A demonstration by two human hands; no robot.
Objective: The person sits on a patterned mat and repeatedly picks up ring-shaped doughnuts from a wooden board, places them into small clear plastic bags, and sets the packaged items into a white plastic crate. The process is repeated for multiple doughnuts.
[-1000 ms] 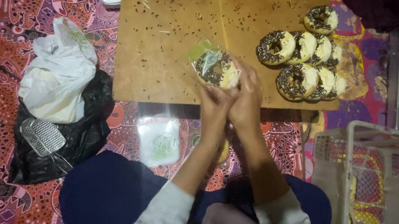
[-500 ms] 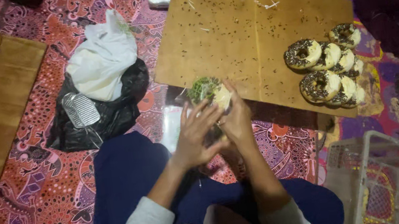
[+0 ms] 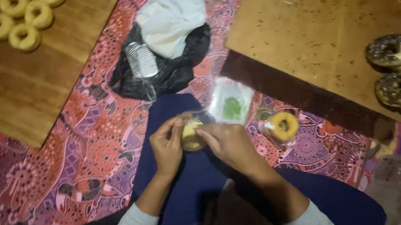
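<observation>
Over my lap in the head view, my left hand and my right hand together pinch a doughnut in a clear plastic wrapper. The fingers of both hands close on the bag from either side. A flat clear pouch with a green mark lies just beyond my right hand on the patterned mat. A second wrapped plain doughnut rests on the mat to the right of my right hand.
A low wooden board at the upper right carries chocolate-topped doughnuts. Another wooden board at the upper left holds several plain doughnuts. A black bag with a white bag and a metal grater lies between the boards.
My hands have come down from the right board's edge to my lap with the wrapped doughnut. The view has swung left and down, showing the left board with plain doughnuts.
</observation>
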